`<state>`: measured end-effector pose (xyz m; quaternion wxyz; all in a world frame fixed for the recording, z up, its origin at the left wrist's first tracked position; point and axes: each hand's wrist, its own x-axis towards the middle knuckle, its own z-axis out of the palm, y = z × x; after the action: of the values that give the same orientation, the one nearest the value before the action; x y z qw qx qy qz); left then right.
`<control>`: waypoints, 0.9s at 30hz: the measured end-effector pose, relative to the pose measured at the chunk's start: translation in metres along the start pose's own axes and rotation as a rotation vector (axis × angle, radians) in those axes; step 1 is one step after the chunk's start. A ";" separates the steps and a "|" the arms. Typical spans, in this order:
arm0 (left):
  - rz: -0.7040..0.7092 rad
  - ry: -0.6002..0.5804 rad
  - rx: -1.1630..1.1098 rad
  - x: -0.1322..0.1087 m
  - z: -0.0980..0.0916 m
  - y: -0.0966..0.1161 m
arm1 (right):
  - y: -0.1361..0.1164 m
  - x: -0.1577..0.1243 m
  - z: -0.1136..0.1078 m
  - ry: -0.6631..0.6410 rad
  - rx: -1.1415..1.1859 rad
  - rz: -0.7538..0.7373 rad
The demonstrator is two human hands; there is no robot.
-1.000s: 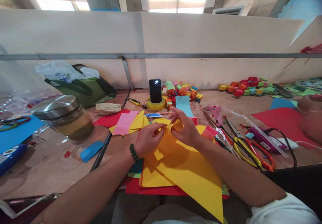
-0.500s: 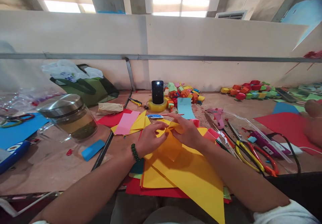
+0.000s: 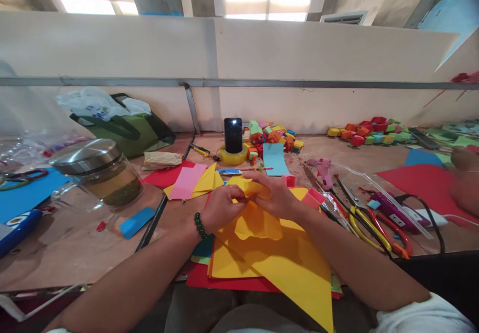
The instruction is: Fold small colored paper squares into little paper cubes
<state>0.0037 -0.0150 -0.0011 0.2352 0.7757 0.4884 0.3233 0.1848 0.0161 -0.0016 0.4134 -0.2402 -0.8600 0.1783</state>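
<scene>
Both hands pinch one piece of folded yellow paper above a stack of sheets. My left hand, with a green bead bracelet at its wrist, is closed on its left side. My right hand is closed on the upper right part, fingers curled over the top. The lower part of the paper hangs toward me with a wavy edge; fingers hide the fold itself. Beneath lie large yellow sheets over red and other coloured paper. Just beyond the hands are a pink paper strip and a light blue paper strip.
Left stands a glass jar with a metal lid. Ahead are a phone on a tape roll and piled paper cubes. A pink glue gun and large scissors lie right. Another person's hand is at far right.
The held paper's lower part has opened wider and spread to the right. My fingers have shifted slightly on its upper fold. The view has moved a little.
</scene>
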 end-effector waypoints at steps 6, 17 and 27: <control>0.055 -0.059 0.029 -0.002 0.002 0.002 | -0.013 -0.002 0.003 0.014 0.043 -0.078; 0.042 0.215 -0.165 0.010 -0.001 -0.022 | 0.007 0.007 -0.005 0.080 0.402 0.508; -0.142 0.081 -0.517 0.015 0.000 -0.023 | 0.013 0.005 0.002 -0.136 0.584 0.582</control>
<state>-0.0057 0.0076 -0.0126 0.4279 0.6401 0.4517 0.4508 0.1835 0.0290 -0.0063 0.3389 -0.3338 -0.6948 0.5395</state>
